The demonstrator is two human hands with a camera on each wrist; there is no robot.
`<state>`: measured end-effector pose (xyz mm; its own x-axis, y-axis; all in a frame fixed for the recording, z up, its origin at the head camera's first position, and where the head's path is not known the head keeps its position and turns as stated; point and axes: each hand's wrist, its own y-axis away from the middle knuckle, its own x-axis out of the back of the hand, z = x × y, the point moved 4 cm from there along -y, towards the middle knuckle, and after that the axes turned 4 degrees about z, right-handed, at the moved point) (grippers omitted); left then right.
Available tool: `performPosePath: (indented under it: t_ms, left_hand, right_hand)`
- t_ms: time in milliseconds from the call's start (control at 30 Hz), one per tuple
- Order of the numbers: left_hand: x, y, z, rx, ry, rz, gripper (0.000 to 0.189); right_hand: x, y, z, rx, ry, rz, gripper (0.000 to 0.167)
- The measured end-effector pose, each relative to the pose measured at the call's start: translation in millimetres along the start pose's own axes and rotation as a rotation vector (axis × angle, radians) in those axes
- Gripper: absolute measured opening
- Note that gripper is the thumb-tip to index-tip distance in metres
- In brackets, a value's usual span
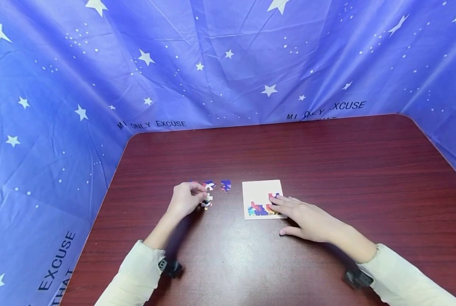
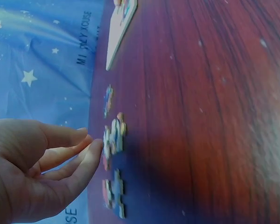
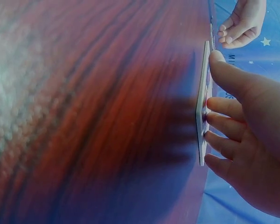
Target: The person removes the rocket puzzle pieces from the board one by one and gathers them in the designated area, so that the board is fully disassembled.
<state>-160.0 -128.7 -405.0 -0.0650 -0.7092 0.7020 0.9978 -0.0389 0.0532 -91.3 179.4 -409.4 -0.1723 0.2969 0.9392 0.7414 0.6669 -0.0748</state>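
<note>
My left hand (image 1: 187, 199) hovers at a small group of jigsaw pieces, thumb and forefinger close together. In the left wrist view its fingertips (image 2: 97, 145) are beside a pale jigsaw piece (image 2: 116, 135); no piece shows between them. That piece (image 1: 206, 201) is partly hidden by the hand in the head view. My right hand (image 1: 308, 219) lies with fingers spread over the right side of a square white puzzle board (image 1: 258, 189). Colourful joined pieces (image 1: 259, 210) fill the board's near edge, partly covered by the right fingers.
One blue-purple jigsaw piece (image 1: 226, 185) lies between the group and the board. Another piece (image 1: 209, 185) is just behind the left fingers. The dark red wooden table (image 1: 228, 263) is bordered by a blue curtain (image 1: 212, 85) with stars.
</note>
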Motion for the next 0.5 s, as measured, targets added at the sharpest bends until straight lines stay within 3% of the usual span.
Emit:
performPosePath:
  t_ms: [233,500]
  left_hand:
    - [-9.5,0.8,21.6,-0.059,-0.010,-0.014,0.006]
    - [-37.2,-3.6,48.8,-0.137,0.024,-0.114,0.008]
  right_hand:
    - [2.4,0.3,2.0,-0.003,-0.004,0.021,0.065]
    - [6.9,-4.1,11.8,-0.029,0.012,0.038,0.069]
